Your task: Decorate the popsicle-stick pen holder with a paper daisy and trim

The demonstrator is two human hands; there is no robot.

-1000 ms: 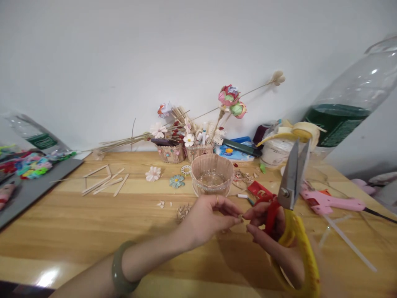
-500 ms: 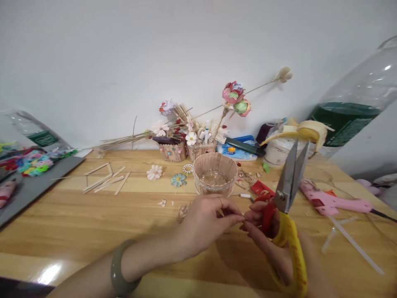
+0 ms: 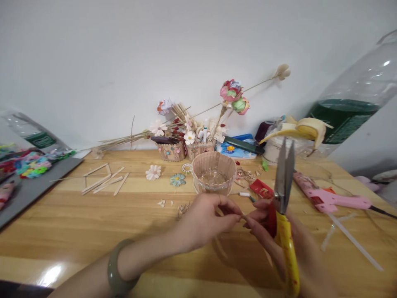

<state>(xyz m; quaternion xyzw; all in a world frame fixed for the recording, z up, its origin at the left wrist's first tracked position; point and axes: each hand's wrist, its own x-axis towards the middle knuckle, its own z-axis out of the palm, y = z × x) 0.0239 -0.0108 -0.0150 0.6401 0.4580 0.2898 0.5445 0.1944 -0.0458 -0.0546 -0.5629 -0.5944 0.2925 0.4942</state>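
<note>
My left hand (image 3: 211, 219) is closed in a pinch, its fingertips meeting those of my right hand (image 3: 266, 231) in front of the round basket. A tiny pale piece shows between the fingertips, too small to name. Scissors (image 3: 283, 194) with yellow and red handles hang on my right hand, blades pointing up and slightly apart. Just behind the hands stands the round basket (image 3: 214, 169) with scalloped wooden walls and a see-through inside bottom. Wood shavings (image 3: 183, 209) lie partly hidden behind my left hand.
A pink glue gun (image 3: 331, 198) lies at right beside a clear glue stick (image 3: 356, 244). Wooden sticks (image 3: 105, 178), a white flower (image 3: 153, 172) and a blue flower (image 3: 178, 179) lie at left. Behind stand small decorated baskets (image 3: 171, 152). A banana peel (image 3: 297, 130) tops a white tub.
The scissors have turned with my right hand, so their blades now look narrower and closer together. Both hands stay pinched together at nearly the same spot.
</note>
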